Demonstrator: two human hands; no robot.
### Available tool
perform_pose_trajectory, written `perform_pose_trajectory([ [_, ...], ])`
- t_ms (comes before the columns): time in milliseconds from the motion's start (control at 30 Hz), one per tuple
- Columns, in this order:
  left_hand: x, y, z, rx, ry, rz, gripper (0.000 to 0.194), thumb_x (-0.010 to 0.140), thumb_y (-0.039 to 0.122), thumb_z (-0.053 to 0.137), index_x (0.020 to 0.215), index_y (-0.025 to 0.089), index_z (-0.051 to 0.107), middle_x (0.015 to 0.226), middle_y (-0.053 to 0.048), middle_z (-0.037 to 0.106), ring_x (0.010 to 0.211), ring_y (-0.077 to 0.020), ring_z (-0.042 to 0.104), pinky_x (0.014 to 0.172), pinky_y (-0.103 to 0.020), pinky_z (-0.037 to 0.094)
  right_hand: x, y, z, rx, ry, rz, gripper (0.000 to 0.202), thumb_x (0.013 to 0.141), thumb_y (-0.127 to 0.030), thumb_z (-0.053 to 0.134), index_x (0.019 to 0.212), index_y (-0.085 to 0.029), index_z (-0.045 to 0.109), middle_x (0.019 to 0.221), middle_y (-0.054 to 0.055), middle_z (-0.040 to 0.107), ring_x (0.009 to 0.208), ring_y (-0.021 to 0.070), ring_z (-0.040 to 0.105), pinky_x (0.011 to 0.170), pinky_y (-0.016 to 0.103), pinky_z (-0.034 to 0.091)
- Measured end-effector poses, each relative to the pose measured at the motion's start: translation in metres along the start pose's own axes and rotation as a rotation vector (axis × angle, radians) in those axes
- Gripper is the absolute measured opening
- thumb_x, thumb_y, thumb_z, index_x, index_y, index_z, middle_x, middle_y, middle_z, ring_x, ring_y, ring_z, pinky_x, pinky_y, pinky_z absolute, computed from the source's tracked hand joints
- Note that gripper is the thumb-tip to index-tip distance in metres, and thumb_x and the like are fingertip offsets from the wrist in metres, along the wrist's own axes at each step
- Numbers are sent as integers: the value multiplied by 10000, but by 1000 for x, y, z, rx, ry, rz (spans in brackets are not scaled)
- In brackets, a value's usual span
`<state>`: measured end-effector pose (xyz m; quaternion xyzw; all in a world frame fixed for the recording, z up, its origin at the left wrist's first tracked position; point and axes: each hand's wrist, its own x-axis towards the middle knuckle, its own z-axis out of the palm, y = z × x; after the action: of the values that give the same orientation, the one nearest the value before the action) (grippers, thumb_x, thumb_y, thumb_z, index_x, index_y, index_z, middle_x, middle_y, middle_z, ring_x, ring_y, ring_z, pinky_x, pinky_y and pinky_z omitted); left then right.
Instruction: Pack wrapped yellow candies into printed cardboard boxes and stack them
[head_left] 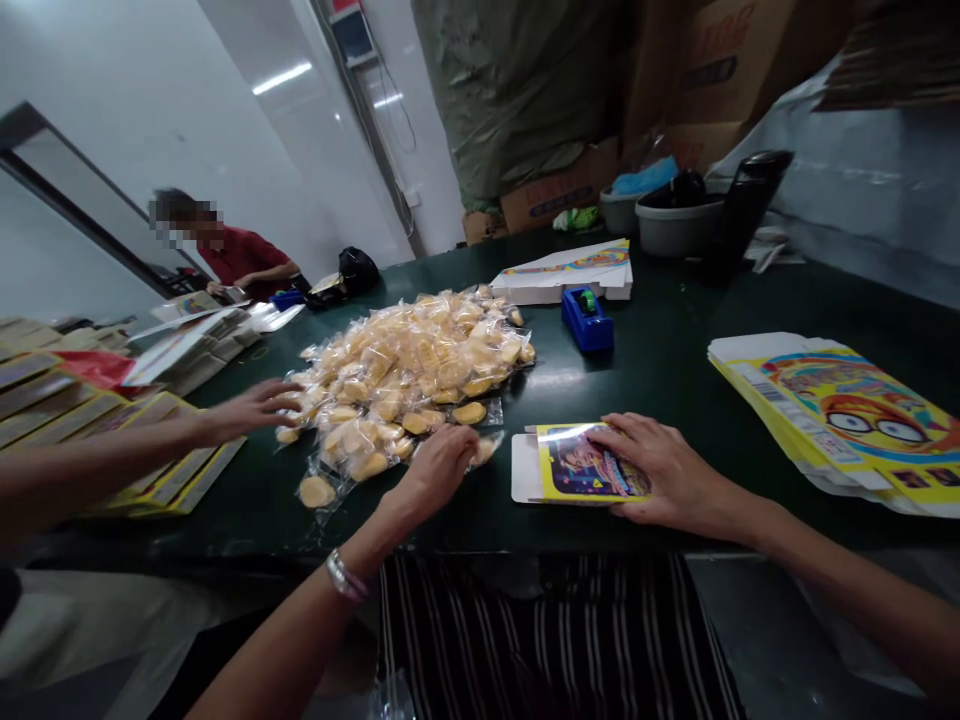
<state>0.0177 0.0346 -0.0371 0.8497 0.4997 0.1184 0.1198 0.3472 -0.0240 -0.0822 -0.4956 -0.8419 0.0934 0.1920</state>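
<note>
My left hand, with a silver bracelet at the wrist, is at the front right edge of a heap of clear-wrapped yellowish pieces. Its fingers are pinched on a wrapped piece that sticks out to the right. A small yellow box with a dark printed face lies on the dark green table, its white end flap open toward the left. My right hand is wrapped round the right end of this box, thumb in front and fingers over the top.
Another person's hand reaches the heap's left side, near yellow boxes. A blue tape dispenser and white cartons stand behind. Flat yellow cartons lie right. Grey tubs are at the back; a person in red sits far left.
</note>
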Motion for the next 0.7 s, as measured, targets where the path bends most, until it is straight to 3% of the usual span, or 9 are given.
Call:
perform_pose_trajectory([
  [67, 22, -3, 0, -3, -37, -48, 174, 926, 183, 548, 1078, 151, 628, 868, -39, 684, 811, -192, 646, 808, -379, 531, 0, 1, 0, 2, -7, -4, 752, 675, -370, 757, 1368, -215, 511, 1431, 192, 472, 1331, 413, 418, 1032, 604, 388],
  [133, 43, -9, -1, -7, -76, -106, 260, 932, 266, 597, 1161, 142, 595, 949, -46, 677, 811, -179, 656, 767, -373, 555, -1, 2, -1, 2, -13, -15, 745, 679, -373, 756, 1366, -221, 508, 1433, 189, 471, 1329, 413, 420, 1030, 611, 388],
  [267, 61, -16, -1, -17, -128, -158, 250, 931, 342, 616, 1082, 144, 632, 1045, -63, 666, 869, -180, 659, 762, -370, 572, -2, 4, -2, -6, -16, -19, 750, 684, -371, 766, 1370, -210, 508, 1433, 193, 468, 1333, 410, 413, 1036, 600, 384],
  [433, 34, 0, 4, -75, 14, -164, 188, 930, 299, 586, 883, 131, 654, 815, -28, 662, 748, -162, 629, 729, -337, 527, -2, 3, -4, -4, -24, -22, 763, 684, -364, 769, 1378, -194, 502, 1429, 204, 463, 1331, 406, 410, 1028, 595, 383],
  [533, 10, 12, 5, -184, 107, -138, 264, 949, 280, 455, 897, 136, 669, 785, -36, 670, 721, -167, 613, 688, -292, 488, -2, 1, -6, 10, -11, -25, 748, 676, -368, 772, 1360, -210, 513, 1418, 190, 472, 1321, 394, 420, 1027, 591, 381],
  [600, -1, 21, 5, -257, 104, -91, 268, 930, 282, 445, 883, 156, 678, 784, -26, 671, 712, -169, 606, 677, -276, 475, -2, 0, -8, 15, -1, -19, 749, 667, -372, 777, 1353, -218, 518, 1413, 185, 476, 1321, 394, 419, 1030, 593, 375],
  [700, -4, 35, 6, -321, 26, -10, 193, 817, 203, 564, 633, 187, 620, 636, -7, 596, 660, -175, 566, 697, -292, 458, -2, 0, -8, 19, 0, -16, 762, 661, -385, 782, 1354, -212, 516, 1408, 194, 478, 1317, 401, 420, 1019, 598, 376],
])
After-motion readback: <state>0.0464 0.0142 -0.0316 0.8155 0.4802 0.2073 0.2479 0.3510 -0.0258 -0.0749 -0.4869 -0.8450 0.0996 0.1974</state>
